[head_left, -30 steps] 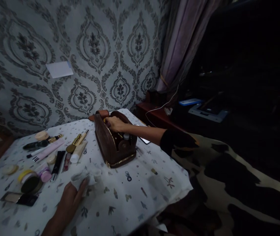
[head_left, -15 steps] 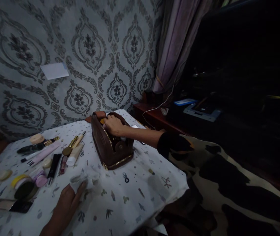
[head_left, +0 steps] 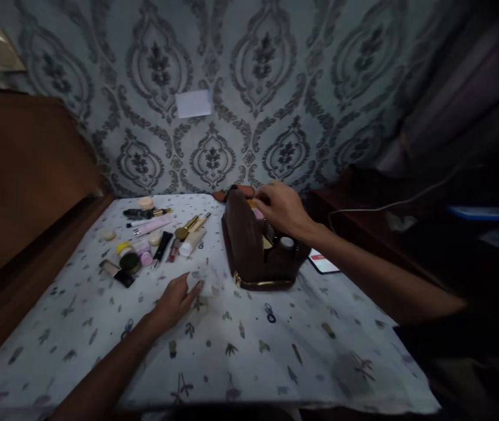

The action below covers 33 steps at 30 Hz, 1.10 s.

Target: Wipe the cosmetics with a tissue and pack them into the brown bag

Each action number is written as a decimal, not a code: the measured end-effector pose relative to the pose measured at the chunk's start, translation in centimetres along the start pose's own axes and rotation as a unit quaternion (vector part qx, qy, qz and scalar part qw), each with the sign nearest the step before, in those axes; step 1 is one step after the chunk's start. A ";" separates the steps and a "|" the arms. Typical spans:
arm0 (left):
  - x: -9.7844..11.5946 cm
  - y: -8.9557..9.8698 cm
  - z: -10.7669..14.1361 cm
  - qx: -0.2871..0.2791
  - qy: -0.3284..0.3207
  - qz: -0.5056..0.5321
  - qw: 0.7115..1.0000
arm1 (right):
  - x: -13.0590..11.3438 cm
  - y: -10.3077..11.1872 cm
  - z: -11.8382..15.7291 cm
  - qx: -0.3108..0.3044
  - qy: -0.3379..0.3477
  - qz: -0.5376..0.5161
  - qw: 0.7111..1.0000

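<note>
My left hand rests low over the cloth-covered table, closed on a crumpled whitish tissue. A brown cosmetic bag stands unzipped right of it. Over the bag's opening, my right hand has its fingers bent together at the far rim; what they grip, if anything, is hidden. An orange item and a white-capped container show inside the bag. Left of the bag lie several cosmetics, among them a white tube, a black tube, a pink tube and a foundation bottle.
A phone with a lit screen lies behind my right forearm. A white cable runs over the dark red furniture at right. Patterned wallpaper with a white paper rises behind the table. A brown wooden panel stands at left.
The view has swung left. My right hand has lifted from inside the bag to its opening, uncovering more of the contents. My left hand stays low over the table with the tissue.
</note>
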<state>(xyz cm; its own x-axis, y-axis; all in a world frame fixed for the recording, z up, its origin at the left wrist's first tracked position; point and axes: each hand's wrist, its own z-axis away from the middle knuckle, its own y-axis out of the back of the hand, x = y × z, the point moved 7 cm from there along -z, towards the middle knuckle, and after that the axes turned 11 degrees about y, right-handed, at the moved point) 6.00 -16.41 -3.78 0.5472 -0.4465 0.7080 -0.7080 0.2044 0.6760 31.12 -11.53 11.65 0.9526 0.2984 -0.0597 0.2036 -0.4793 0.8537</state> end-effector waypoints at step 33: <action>-15.4 15.7 -3.9 0.127 0.387 -0.300 0.863 | -16.7 -16.8 11.6 -0.066 -0.116 -0.601 0.788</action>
<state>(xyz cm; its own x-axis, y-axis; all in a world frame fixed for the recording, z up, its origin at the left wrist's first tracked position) -11.75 -2.93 -3.25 0.9137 0.3299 0.2374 -0.2155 -0.1018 0.9712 14.44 -18.03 -7.74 0.1096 0.3052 -0.9460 0.9795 0.1288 0.1551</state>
